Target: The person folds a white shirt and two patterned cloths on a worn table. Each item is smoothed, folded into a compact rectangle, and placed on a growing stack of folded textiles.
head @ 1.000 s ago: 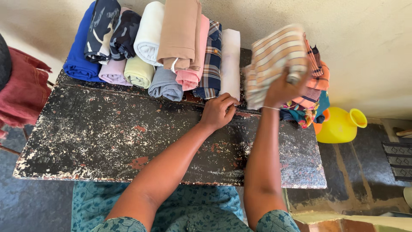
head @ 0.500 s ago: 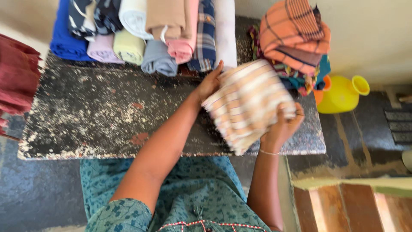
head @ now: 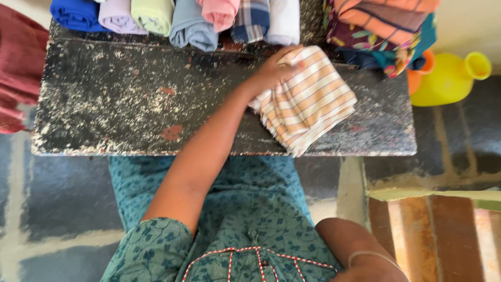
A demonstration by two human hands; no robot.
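- The striped cloth [head: 305, 99], orange and cream, now lies folded on the dark speckled table [head: 130, 99], near its right end and reaching the front edge. Half a second ago both hands held it up above the table.
- The left hand [head: 271, 70] rests on the cloth's upper left corner, fingers [head: 289, 55] curled over the fabric and pressing it down; whether they pinch it or only lie on it cannot be told.
- The right hand has come away from the cloth. Only its forearm and wrist with a thin bangle [head: 368, 256] show at the bottom edge, so its fingers are out of view.
- A second ago the cloth was up by the pile of mixed cloths [head: 383, 31] at the table's right rear; it now lies just in front of it.
- The row of rolled cloths [head: 177, 18] along the back edge and the yellow jug [head: 451, 78] beyond the table are unchanged.
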